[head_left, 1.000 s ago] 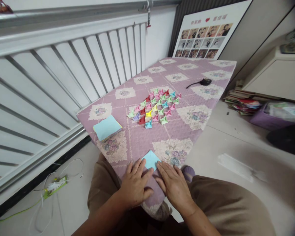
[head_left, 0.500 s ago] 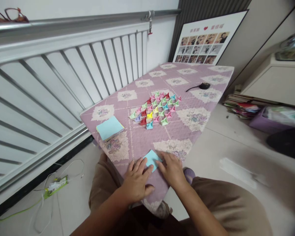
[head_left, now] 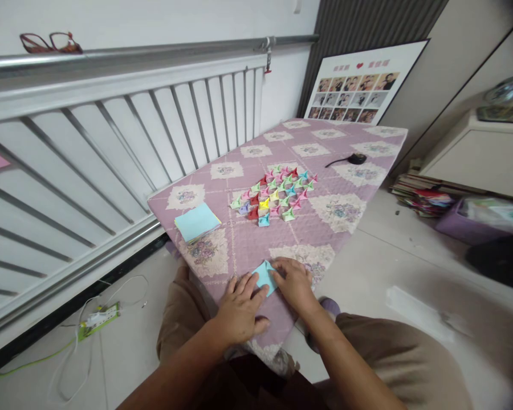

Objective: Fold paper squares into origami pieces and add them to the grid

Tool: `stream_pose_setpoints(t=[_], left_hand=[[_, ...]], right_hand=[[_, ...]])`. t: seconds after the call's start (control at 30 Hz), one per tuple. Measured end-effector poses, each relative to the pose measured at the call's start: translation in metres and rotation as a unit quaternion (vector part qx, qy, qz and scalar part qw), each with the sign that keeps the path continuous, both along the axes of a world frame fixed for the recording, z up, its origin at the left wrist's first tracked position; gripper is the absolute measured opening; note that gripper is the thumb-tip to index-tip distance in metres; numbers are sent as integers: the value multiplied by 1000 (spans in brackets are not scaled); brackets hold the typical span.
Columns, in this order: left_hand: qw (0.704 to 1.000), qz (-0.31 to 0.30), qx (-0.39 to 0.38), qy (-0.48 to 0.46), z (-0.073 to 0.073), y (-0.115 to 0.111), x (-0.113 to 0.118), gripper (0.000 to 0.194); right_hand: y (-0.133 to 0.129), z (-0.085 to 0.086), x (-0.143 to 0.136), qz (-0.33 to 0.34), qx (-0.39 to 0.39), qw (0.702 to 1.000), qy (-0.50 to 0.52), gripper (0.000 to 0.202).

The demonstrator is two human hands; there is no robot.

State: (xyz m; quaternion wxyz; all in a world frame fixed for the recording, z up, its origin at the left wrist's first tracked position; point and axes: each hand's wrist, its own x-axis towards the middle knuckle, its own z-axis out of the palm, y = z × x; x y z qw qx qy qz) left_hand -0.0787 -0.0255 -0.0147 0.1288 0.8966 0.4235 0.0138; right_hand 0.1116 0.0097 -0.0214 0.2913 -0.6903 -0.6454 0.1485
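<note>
1. Blue paper sheet (head_left: pixel 265 279), one, lying flat or nearly so on the near end of the table (head_left: pixel 250 250), between both hands. I am seeing it set as a diamond, one corner pointing away from the wearer, towards the folded paper pieces (head_left: pixel 264 205). Fingers are covering its sides, so I cannot tell its long axis; creases are showing near the far corner.
2. Left hand (head_left: pixel 240 313), one, spreading wide, palm down; fingertips are resting on the sheet's left edge, the thumb on its near part.
3. Right hand (head_left: pixel 296 283), one, curling narrower; fingers and thumb are touching the sheet's right side. I cannot tell whether they are pinching it.
4. Edges: the table is tapering to a corner below the hands. Its left edge is running close beside the left hand, its right edge just beyond the right hand.
5. Room: patterned cloth is stretching ahead of the sheet as far as the folded pieces, which are standing in multicoloured rows.
6. Paper stack (head_left: pixel 196 221), blue on top, lying ahead and left, near the left edge.
</note>
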Motion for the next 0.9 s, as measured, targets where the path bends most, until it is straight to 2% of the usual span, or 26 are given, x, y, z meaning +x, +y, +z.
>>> stream_pose_setpoints(t=[0.17,0.3,0.53,0.67,0.7,0.8,0.9], left_hand=[[1000,3,13,-4,-1,-1,0,75],[1000,4,21,-6,-2,-1,0,75],[1000,5,15,-11,-3,-2,-2,75],[1000,4,14,-10,-3,-1,-2,75],[1000,3,15,-7,-3,-1,-2,76],[1000,2,12,0,-4,-1,-2,77],[1000,2,9,-3,-4,0,-2,77]], right_hand=[[1,-3,-1,21,78,996,-30,14],[-1,1,1,64,113,991,-40,15],[-2,-1,9,128,88,988,-7,14],[1,-2,16,145,60,987,-22,40],[2,-1,17,156,58,986,-28,39],[5,1,21,192,49,979,-52,16],[6,3,23,207,50,973,-83,14]])
